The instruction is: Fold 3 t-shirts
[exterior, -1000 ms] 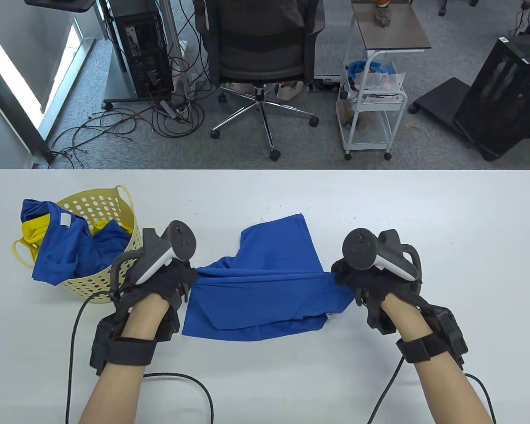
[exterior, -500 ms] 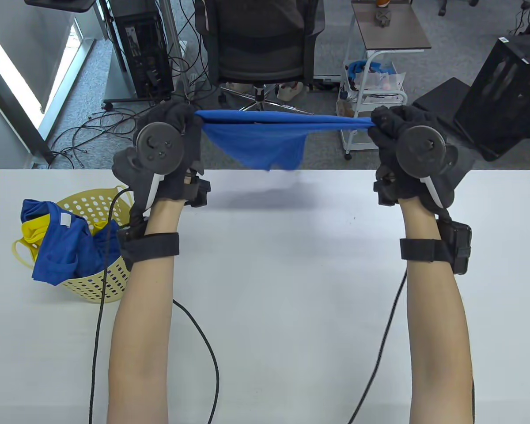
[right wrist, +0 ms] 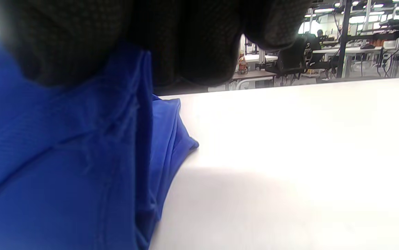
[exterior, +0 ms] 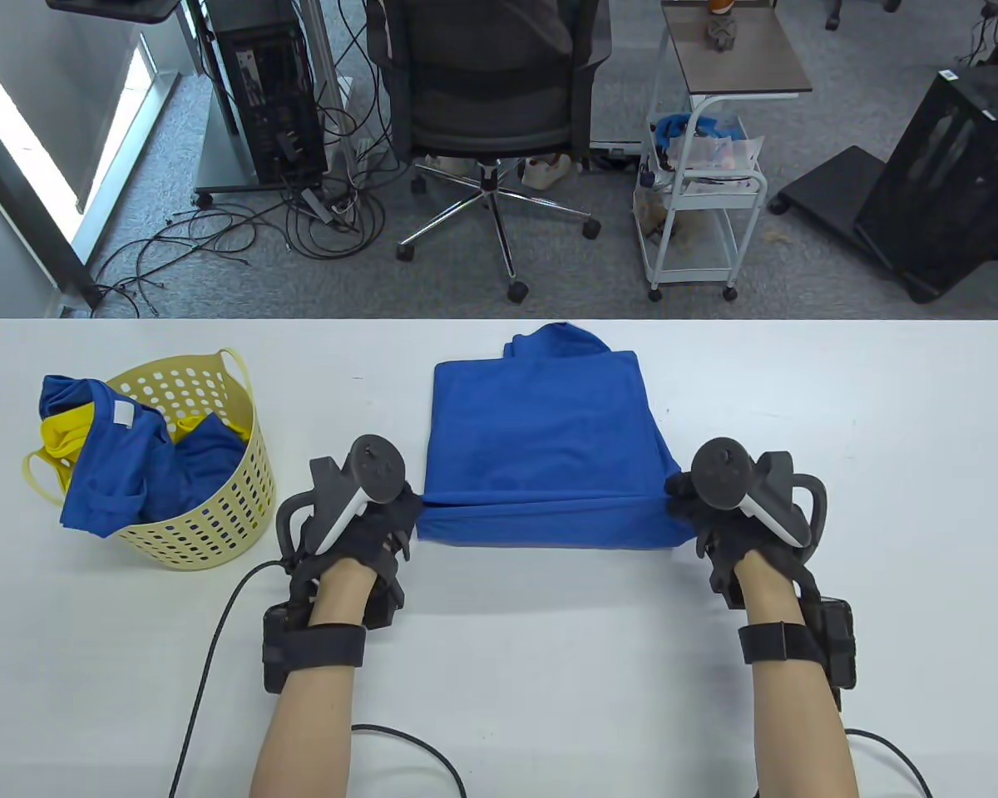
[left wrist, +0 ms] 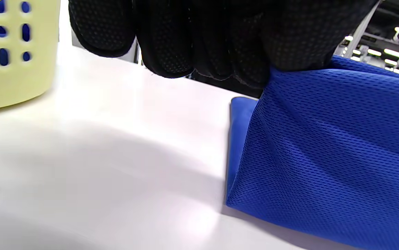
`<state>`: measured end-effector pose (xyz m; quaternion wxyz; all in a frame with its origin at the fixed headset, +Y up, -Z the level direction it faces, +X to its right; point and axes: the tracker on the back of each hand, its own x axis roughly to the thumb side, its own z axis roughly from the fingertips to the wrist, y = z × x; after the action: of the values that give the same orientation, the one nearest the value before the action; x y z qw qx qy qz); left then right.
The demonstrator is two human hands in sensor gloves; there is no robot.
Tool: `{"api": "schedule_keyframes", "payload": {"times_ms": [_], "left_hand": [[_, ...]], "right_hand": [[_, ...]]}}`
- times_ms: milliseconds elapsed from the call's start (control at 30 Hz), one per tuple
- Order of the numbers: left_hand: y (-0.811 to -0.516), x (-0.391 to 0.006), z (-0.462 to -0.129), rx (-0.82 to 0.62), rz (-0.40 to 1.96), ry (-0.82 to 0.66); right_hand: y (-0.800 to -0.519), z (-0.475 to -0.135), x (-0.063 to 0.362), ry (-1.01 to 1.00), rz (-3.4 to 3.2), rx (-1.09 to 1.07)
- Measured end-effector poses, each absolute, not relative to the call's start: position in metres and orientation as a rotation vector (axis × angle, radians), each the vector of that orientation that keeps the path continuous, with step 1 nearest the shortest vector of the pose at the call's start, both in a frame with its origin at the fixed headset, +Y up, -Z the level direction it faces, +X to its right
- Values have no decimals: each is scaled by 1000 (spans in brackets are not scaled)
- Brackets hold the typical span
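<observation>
Since the earlier frame, where both hands held the blue shirt [exterior: 545, 424] stretched in the air beyond the table's far edge, the shirt had come down onto the white table [exterior: 840, 399] and lay mostly flat at its middle, one bunched part poking out at the far edge. Left hand [exterior: 370, 519]: fingers curled, pinching the shirt's near left corner, held a little above the tabletop. Right hand [exterior: 728, 507]: fingers curled, pinching the near right corner, the near edge drawn taut between the two hands. Yellow basket [exterior: 216, 515]: standing at the left of the table, just beside the left hand, holding a heap of blue and yellow clothes [exterior: 112, 465] that spilled over its rim.
</observation>
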<state>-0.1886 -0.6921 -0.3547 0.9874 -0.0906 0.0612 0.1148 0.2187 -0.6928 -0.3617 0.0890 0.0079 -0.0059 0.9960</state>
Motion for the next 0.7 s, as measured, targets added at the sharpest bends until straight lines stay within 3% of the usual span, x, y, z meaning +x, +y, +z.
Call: {"api": "schedule_keyframes", "payload": {"times_ms": [200, 433, 600, 700], "left_hand": [[-660, -190, -309, -182, 215, 90], [-589, -198, -246, -136, 237, 82], [-558, -203, -254, -105, 251, 94], [-562, -200, -278, -150, 240, 119]], "right_hand": [[-668, -327, 215, 66, 3009, 97], [-600, -269, 204, 15, 3032, 139], [-561, -269, 202, -44, 2982, 138], [-562, -293, 201, 5, 3000, 121]]}}
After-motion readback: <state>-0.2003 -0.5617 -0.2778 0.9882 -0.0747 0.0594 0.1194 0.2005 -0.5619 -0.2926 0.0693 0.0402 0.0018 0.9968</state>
